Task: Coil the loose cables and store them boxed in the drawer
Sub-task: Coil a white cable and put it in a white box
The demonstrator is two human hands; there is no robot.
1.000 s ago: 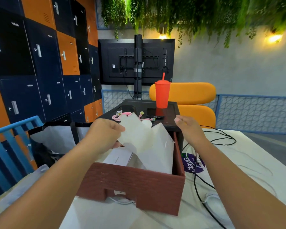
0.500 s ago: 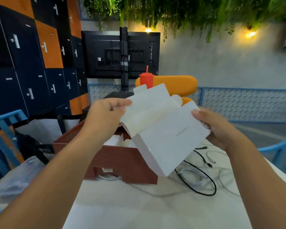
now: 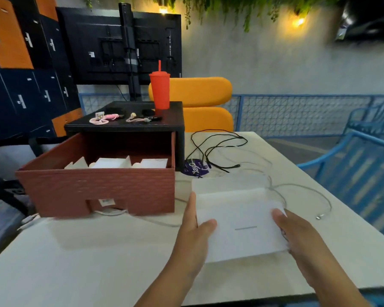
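White box, lower centre-right, level, far flap open. Black cable sprawls uncoiled at centre-right; grey cable loops loose beside the box. Brown drawer, centre-left, stands open, holding small white boxes.

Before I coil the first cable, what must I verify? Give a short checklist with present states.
1. White cardboard box lies on the white table: ok.
2. Left hand and right hand free: not ok, both hold the box.
3. Loose black cable coiled: not ok.
4. Thin grey cable coiled: not ok.
5. Brown drawer open: ok.
6. Box lid open: cannot tell.
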